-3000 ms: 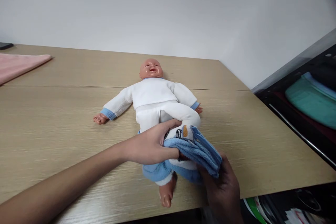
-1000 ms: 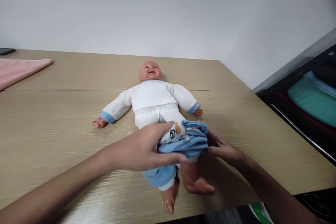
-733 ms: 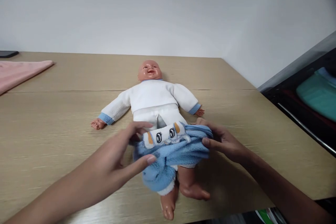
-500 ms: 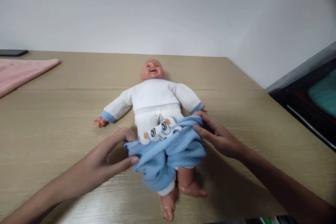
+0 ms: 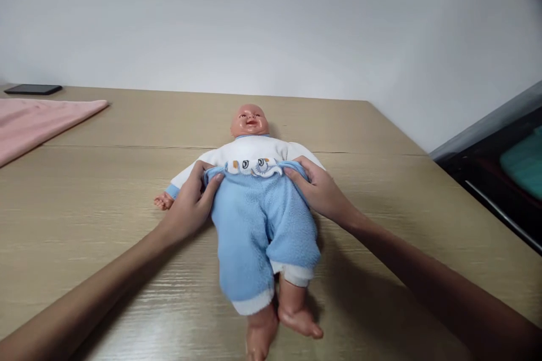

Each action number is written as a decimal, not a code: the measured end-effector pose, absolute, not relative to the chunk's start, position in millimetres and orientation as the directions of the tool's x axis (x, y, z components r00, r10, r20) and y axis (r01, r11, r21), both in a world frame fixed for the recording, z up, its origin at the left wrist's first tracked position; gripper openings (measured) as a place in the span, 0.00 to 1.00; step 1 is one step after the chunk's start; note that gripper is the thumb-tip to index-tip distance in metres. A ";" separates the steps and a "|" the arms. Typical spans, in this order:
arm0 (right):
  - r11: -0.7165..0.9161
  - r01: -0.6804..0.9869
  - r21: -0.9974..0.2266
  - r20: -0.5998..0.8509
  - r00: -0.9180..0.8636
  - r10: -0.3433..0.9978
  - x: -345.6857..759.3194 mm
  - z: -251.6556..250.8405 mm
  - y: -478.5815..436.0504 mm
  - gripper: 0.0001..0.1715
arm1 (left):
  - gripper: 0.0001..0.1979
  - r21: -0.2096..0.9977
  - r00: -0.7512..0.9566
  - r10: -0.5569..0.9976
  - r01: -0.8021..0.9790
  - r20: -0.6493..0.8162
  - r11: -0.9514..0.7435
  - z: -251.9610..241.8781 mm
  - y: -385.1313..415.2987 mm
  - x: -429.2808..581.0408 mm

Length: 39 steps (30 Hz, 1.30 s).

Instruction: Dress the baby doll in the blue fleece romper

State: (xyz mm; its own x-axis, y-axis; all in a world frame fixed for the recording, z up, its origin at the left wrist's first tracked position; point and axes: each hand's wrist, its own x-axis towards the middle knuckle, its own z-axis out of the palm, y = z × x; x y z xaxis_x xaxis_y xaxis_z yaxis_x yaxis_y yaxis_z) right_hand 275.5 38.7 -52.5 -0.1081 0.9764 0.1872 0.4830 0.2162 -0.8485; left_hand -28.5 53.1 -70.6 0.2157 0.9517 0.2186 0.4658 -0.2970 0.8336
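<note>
A baby doll (image 5: pixel 250 119) in a white fleece top lies on its back on the wooden table (image 5: pixel 105 192), head away from me. Light blue fleece trousers (image 5: pixel 258 225) with white cuffs cover both its legs, the waistband with embroidered eyes sitting at the chest. My left hand (image 5: pixel 191 203) pinches the waistband at the doll's left side in view. My right hand (image 5: pixel 315 189) grips the waistband on the other side. Both bare feet stick out toward me.
A pink cloth (image 5: pixel 38 124) lies at the table's far left, with a dark phone (image 5: pixel 33 89) behind it. A dark shelf unit with a teal item (image 5: pixel 523 161) stands to the right, past the table's edge. A white wall runs behind.
The bunched blue trousers have been pulled from the doll's thighs up to its chest. Both hands moved away from me along the body, gripping the waistband. The legs are now covered.
</note>
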 end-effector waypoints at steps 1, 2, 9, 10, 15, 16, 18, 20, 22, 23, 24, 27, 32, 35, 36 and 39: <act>0.232 0.513 -0.827 0.206 -0.109 0.972 274.4 -53.1 42.7 0.18 | 0.12 0.849 0.199 0.957 0.447 0.212 -0.281 -71.5 59.4 -25.9; 0.245 0.544 -0.803 0.223 -0.106 0.969 273.4 -53.0 45.8 0.18 | 0.12 0.869 0.195 0.959 0.413 0.206 -0.271 -72.2 64.9 -23.6; 0.396 0.569 -0.720 0.374 -0.162 0.913 265.0 -47.4 47.6 0.14 | 0.15 0.904 0.281 0.926 0.271 0.253 -0.330 -71.8 74.7 -19.1; 0.395 0.561 -0.727 0.387 -0.141 0.911 263.8 -47.4 47.7 0.13 | 0.14 0.893 0.288 0.919 0.283 0.270 -0.350 -72.3 75.3 -20.0; 0.282 0.493 -0.823 0.324 -0.001 0.946 263.2 -54.8 61.8 0.15 | 0.16 0.927 0.216 0.959 0.286 0.185 -0.244 -82.1 93.5 -21.6; 0.256 0.480 -0.839 0.287 -0.008 0.958 264.3 -57.1 67.2 0.16 | 0.17 0.940 0.204 0.965 0.266 0.163 -0.215 -84.5 99.1 -20.6; 0.209 0.448 -0.869 0.211 -0.047 0.976 266.6 -61.1 77.5 0.17 | 0.20 0.954 0.197 0.969 0.228 0.151 -0.195 -87.9 109.6 -17.8; 0.175 0.442 -0.880 0.156 -0.079 0.985 268.0 -63.3 82.9 0.18 | 0.23 0.964 0.215 0.965 0.187 0.150 -0.191 -88.7 116.7 -15.4; 0.160 0.444 -0.882 0.143 -0.071 0.987 267.7 -62.9 78.1 0.19 | 0.25 0.974 0.257 0.957 0.145 0.131 -0.172 -87.8 119.5 -15.2; 0.169 0.457 -0.873 0.171 -0.037 0.985 267.1 -61.7 70.9 0.18 | 0.25 0.977 0.278 0.952 0.132 0.126 -0.168 -87.1 119.5 -15.9; 0.193 0.480 -0.855 0.227 0.013 0.974 266.4 -59.7 60.4 0.18 | 0.25 0.978 0.293 0.948 0.125 0.127 -0.169 -86.6 118.9 -17.0; 0.363 0.659 -0.659 0.542 0.081 0.837 265.9 -51.7 14.6 0.19 | 0.22 0.979 0.318 0.940 0.115 0.122 -0.166 -86.5 115.6 -20.7; 0.751 0.549 -0.367 0.597 -0.480 0.643 274.6 -51.5 -52.5 0.19 | 0.21 0.980 0.317 0.942 0.124 0.111 -0.157 -89.2 112.9 -22.2; 0.760 0.536 -0.368 0.539 -0.543 0.644 283.1 -60.7 -62.0 0.16 | 0.20 0.979 0.310 0.945 0.133 0.108 -0.155 -89.9 112.9 -21.7; 0.754 0.540 -0.374 0.537 -0.538 0.650 285.6 -62.3 -62.1 0.15 | 0.20 0.980 0.310 0.945 0.129 0.106 -0.153 -89.9 112.9 -21.6; 0.741 0.557 -0.375 0.516 -0.539 0.666 291.4 -57.6 -63.5 0.11 | 0.20 0.982 0.313 0.943 0.110 0.112 -0.153 -89.8 113.1 -21.6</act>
